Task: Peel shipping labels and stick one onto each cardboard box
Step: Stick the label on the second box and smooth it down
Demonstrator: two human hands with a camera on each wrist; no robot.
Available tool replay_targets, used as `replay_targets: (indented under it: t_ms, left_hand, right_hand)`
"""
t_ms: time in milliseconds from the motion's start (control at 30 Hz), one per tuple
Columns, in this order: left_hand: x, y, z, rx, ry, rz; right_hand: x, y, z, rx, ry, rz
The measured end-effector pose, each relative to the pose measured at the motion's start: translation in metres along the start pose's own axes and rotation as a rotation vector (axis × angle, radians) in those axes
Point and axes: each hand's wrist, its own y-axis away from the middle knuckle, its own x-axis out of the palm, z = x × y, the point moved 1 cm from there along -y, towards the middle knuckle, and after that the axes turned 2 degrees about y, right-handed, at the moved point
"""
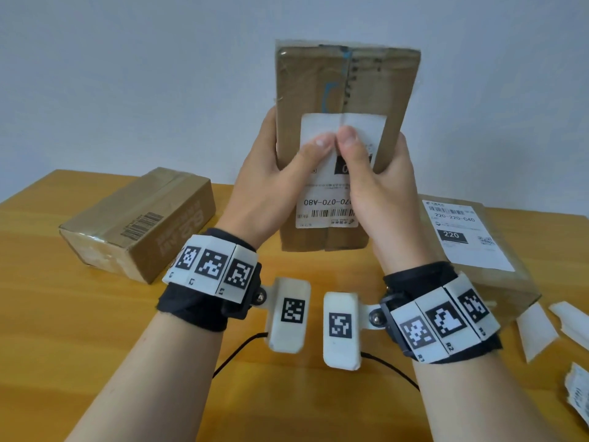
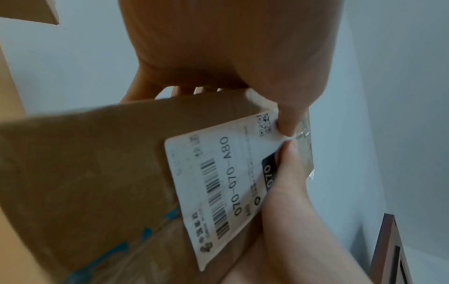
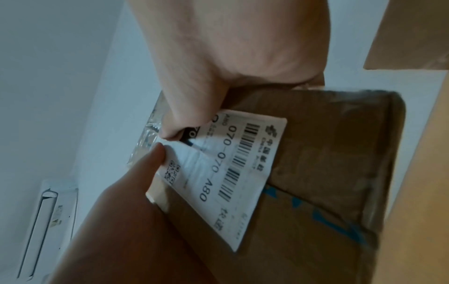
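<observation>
Box (image 1: pixel 344 90) upright btwn left hand (image 1: pixel 271 173) & right hand (image 1: pixel 379 177), both gripping; thumbs (image 1: pixel 322 143) press label (image 1: pixel 328 202), long axis vertical, apparently stuck.

A cardboard box (image 1: pixel 345 90) is standing upright above the table (image 1: pixel 47 314), between the left hand (image 1: pixel 271 183) and right hand (image 1: pixel 382 186), a label (image 1: pixel 325 205) lying on its near face. A second box (image 1: pixel 137 221) is lying to the left; a labelled box (image 1: pixel 497 279) is lying to the right, paper scraps (image 1: pixel 538 330) just beside it.

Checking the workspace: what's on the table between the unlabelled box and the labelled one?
In the head view, bare table; the hands hold another box above it.
</observation>
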Motion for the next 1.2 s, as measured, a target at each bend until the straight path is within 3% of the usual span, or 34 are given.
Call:
replay_targets:
  t_ms: [600,1033,1200]
  left_hand:
    - [-0.002,0.000,-0.007,-0.260,-0.076,0.063]
    - [-0.004,-0.001,-0.011,-0.312,-0.105,-0.057]
    - [-0.007,-0.002,-0.008,-0.294,-0.106,-0.034]
  right_hand:
    - [-0.013,0.002,0.011,0.065,-0.092,0.044]
    - [-0.013,0.004,0.013,0.056,-0.116,0.017]
    - [-0.013,0.002,0.012,0.040,-0.112,-0.003]
